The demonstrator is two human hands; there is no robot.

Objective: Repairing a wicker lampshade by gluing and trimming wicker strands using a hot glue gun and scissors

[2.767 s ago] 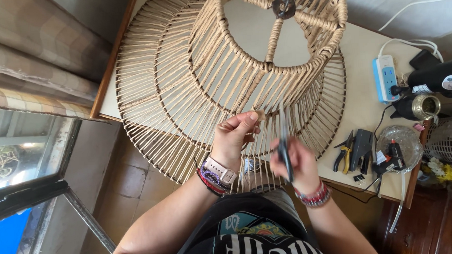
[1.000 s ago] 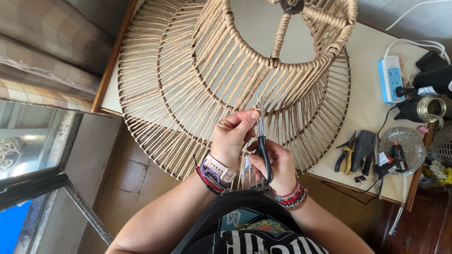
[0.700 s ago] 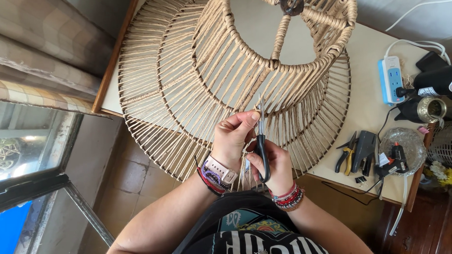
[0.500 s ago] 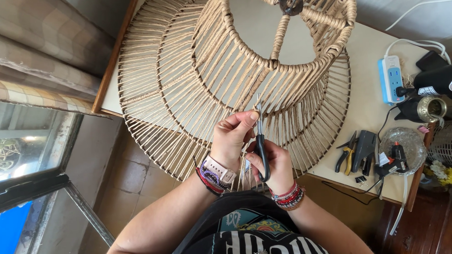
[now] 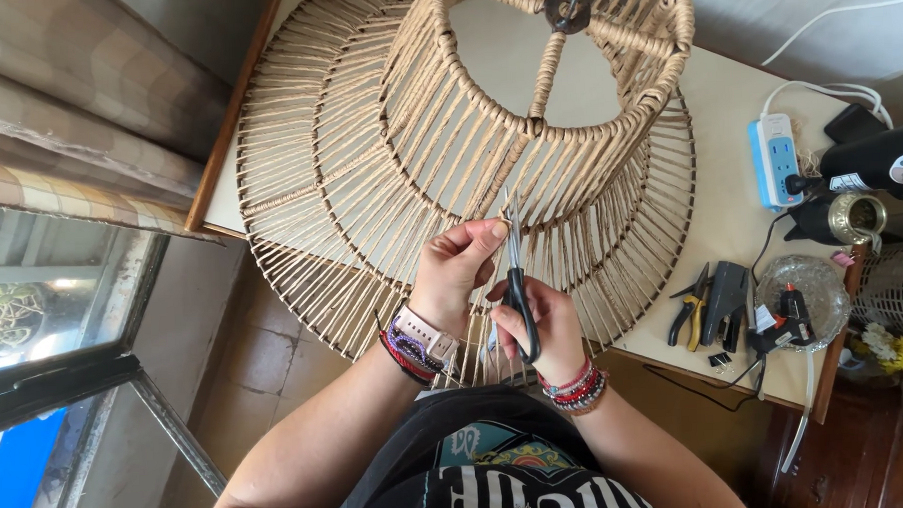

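A large tiered lampshade frame wrapped in tan jute cord (image 5: 417, 135) lies on a white table (image 5: 741, 224) and overhangs its near edge. My right hand (image 5: 539, 321) grips black-handled scissors (image 5: 516, 282), blades pointing up at the cords near the shade's lower rim. My left hand (image 5: 455, 269) sits just left of the blades, its fingertips pinched on a strand of cord beside them. Both wrists wear beaded bracelets; the left also carries a watch.
On the table's right end lie a blue-and-white power strip (image 5: 776, 157), yellow-handled pliers (image 5: 689, 311), a black stapler-like tool (image 5: 725, 300), a glass dish (image 5: 803, 292) with a glue gun, and a dark bottle (image 5: 878, 159). A window (image 5: 44, 328) is at the left, tiled floor below.
The scissors swung from a tilted position by my right hand to upright with blades at the cord. My hands drew closer together; over the last second they barely moved.
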